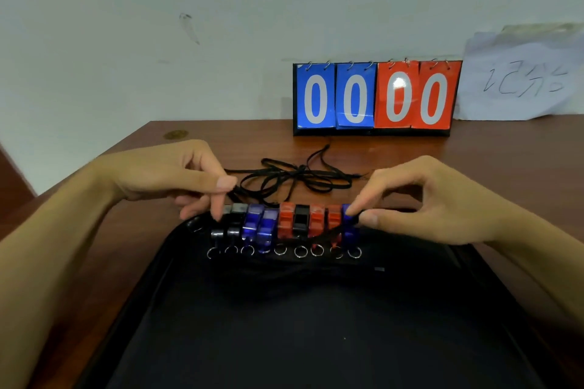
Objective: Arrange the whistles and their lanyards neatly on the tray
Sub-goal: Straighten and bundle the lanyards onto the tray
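Several whistles (286, 222), black, blue and red, stand side by side in a row along the far edge of a black tray (284, 325), each with a metal ring toward me. My left hand (177, 177) touches the black whistle (221, 224) at the row's left end with its fingertips. My right hand (420, 199) pinches the blue whistle (349, 224) at the right end between forefinger and thumb. A tangle of black lanyards (294, 177) lies on the table just behind the row.
A flip scoreboard (376, 98) reading 00 00 stands at the back of the brown wooden table (505, 161), against the wall. A white paper sheet (521, 79) with handwriting leans at the back right. The table's left edge runs diagonally near my left forearm.
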